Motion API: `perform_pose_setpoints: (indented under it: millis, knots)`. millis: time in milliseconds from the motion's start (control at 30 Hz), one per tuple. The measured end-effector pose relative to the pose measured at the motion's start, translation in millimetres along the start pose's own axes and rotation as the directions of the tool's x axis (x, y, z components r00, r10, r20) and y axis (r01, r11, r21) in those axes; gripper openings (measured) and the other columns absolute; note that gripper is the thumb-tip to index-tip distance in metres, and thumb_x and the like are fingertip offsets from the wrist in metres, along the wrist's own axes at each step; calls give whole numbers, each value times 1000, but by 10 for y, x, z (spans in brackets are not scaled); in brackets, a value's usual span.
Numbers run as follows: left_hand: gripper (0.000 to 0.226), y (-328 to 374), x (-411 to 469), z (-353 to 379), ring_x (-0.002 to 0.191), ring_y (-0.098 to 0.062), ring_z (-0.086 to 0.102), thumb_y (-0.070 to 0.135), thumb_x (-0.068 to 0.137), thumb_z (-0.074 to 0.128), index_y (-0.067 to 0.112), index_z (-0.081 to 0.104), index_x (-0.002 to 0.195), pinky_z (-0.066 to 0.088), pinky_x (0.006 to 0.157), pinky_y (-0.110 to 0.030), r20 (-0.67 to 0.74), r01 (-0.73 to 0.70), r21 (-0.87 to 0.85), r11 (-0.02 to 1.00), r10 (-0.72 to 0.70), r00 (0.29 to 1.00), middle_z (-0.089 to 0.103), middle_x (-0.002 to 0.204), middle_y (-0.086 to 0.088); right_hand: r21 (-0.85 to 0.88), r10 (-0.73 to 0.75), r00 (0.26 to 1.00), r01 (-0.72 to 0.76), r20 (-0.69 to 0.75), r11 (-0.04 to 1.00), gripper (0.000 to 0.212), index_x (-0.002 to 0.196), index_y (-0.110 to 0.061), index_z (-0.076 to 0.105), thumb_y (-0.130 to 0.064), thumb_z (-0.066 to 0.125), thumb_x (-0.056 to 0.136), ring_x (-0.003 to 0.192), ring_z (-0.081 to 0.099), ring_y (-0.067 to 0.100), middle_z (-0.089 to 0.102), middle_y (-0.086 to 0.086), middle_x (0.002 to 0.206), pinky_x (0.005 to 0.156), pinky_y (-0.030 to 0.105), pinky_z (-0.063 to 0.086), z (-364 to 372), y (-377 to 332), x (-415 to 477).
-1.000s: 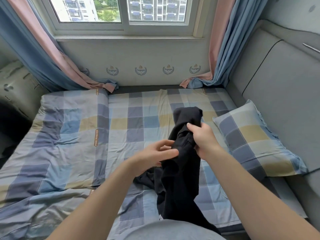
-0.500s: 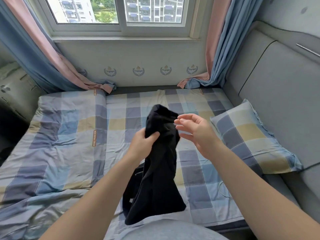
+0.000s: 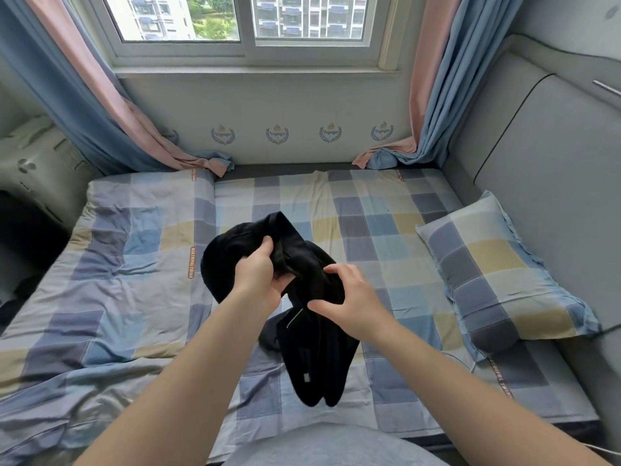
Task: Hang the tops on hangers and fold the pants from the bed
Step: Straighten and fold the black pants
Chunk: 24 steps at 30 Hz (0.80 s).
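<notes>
Both hands hold a bunched black garment, possibly pants, above the checked bed: the left hand grips its top, and the right hand pinches folds just right.

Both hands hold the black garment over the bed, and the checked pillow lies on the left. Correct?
No: the head view shows the checked pillow on the right. Left hand and right hand do hold the black garment over the bed.
</notes>
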State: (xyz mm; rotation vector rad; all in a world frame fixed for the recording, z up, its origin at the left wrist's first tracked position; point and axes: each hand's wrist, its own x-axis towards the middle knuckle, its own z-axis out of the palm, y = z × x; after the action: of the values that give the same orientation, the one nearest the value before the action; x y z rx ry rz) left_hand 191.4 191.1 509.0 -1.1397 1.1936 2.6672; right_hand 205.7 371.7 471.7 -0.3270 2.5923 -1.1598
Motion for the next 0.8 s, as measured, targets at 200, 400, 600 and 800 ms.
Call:
perform_pose_setpoints:
  millis: [200, 400, 600, 800]
  knots:
    - [34, -32, -38, 16, 92, -39, 71, 24, 101, 60, 0, 58, 124, 61, 59, -47, 37, 109, -186, 977, -104, 994, 70, 108, -24, -196, -106, 982, 74, -157, 978, 15, 107, -20, 59, -29, 61, 95, 112, 55, 17, 47, -11, 135, 86, 40, 53, 125, 122, 18]
    - [39, -61, -19, 41, 103, -40, 67, 24, 103, 55, 0, 54, 134, 59, 69, -48, 56, 144, -247, 958, -134, 989, 66, 120, -26, -158, -114, 970, 81, -214, 984, 14, 104, -22, 62, -32, 64, 94, 95, 53, 12, 52, -8, 109, 75, 30, 50, 210, 186, 37]
    - [39, -101, 31, 19, 107, -42, 65, 23, 104, 53, -2, 53, 135, 57, 73, -51, 85, 192, -230, 954, -177, 981, 65, 122, -27, 192, 53, 993, -31, -110, 981, 23, 74, -23, 53, -21, 66, 92, 59, 45, 6, 51, -11, 67, 61, 20, 38, 245, 258, 159]
    - [35, -207, -43, -215, 104, -38, 67, 22, 102, 57, 2, 56, 131, 56, 75, -50, 96, 257, 230, 939, -284, 954, 64, 126, -22, 298, 122, 951, -34, -284, 954, 17, 77, -6, 49, -8, 55, 94, 61, 44, 13, 49, 0, 66, 61, 34, 39, -128, 333, 298]
